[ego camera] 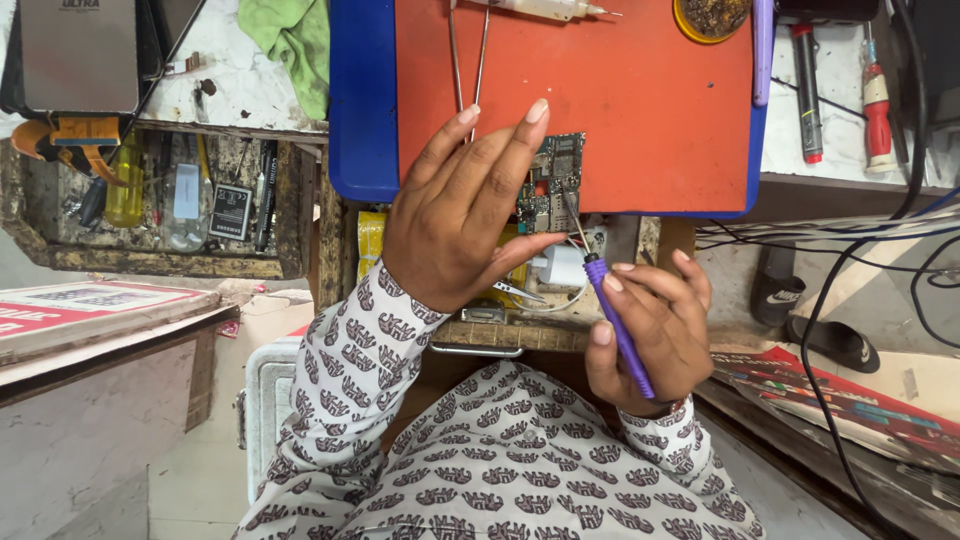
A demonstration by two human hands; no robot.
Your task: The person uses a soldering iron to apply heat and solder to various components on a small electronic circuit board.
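Patterned sleeves (480, 470), white with small dark motifs, are filling the lower middle of the view, nearest the lens. From them the two hands are reaching up toward an orange mat (640, 90) lying on a blue tray (360, 110) at the counter's edge.

The right hand (650, 335) is wrapping its fingers around a purple-handled tool (618, 325), its grip closing firmly on the handle while the thin metal tip is slanting up and touching a small green circuit board (552, 185). That board is sitting at the near edge of the orange mat, partly covered by the other hand.

The left hand (460, 215) is resting on the mat with fingers stretched out long and close together, the thumb pointing toward the tool; its grip is enclosing nothing, and the fingers are lying against the board's left side.

Metal tweezers (468, 60) are lying on the mat above the fingertips. A round yellow tin (710, 18) is sitting at the mat's far corner, and a red-handled screwdriver (876, 105) is lying on the counter well to the right. A green cloth (295, 45) is bunching up near the tray's left side.
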